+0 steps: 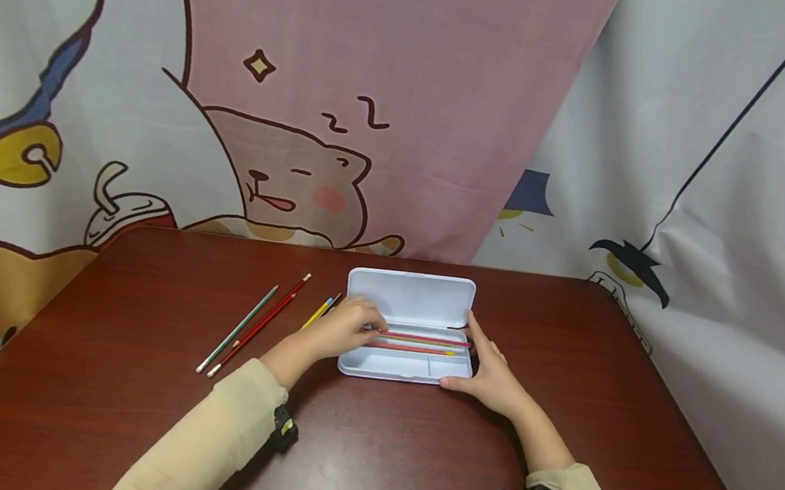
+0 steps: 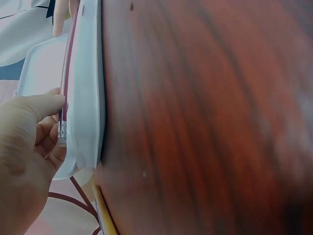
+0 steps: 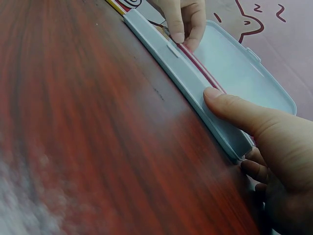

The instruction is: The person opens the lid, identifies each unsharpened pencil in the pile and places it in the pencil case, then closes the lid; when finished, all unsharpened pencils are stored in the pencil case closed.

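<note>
A white pencil case point(image 1: 384, 365) lies on the table with its lid point(image 1: 410, 298) raised at the back. My left hand point(image 1: 345, 327) pinches a red pencil point(image 2: 67, 73) near its eraser end, between thumb and fingers, over the left part of the case. The pencil stretches rightward along the case. Below it in the head view, an orange pencil point(image 1: 418, 350) lies lengthwise in the case. My right hand point(image 1: 493, 379) holds the case's right end, its thumb on the front rim and its other fingers around the end, partly hidden.
Left of the case, a teal pencil point(image 1: 238, 329) and red pencils point(image 1: 264, 322) lie slantwise on the brown table point(image 1: 373, 448). A yellow pencil point(image 1: 316, 313) and a dark pencil point(image 1: 336, 301) lie close by the left hand. A printed curtain point(image 1: 448, 108) hangs behind the table.
</note>
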`<control>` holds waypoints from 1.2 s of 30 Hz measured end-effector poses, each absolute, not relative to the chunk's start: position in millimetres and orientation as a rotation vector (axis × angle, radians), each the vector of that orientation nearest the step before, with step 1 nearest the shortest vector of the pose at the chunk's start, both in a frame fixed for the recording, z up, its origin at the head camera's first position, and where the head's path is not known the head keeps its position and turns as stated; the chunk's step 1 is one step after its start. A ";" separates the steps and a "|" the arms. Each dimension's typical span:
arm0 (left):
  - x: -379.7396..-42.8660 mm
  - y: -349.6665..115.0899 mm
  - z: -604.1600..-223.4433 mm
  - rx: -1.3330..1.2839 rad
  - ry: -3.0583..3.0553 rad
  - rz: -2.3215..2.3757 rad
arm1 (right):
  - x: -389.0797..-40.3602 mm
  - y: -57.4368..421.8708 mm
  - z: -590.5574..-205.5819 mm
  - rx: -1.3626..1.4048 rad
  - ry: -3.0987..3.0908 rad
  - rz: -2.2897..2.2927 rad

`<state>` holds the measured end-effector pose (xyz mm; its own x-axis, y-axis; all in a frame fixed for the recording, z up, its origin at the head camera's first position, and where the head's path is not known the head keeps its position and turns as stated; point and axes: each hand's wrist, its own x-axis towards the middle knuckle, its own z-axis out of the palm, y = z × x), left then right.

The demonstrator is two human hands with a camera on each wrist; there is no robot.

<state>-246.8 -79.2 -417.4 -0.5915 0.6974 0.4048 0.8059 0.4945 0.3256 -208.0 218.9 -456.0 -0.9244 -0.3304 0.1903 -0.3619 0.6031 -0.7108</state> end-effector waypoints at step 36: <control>-232.8 -85.5 -420.0 -1.169 -2.543 -0.827 | -207.5 219.3 -454.4 0.590 -2.785 1.238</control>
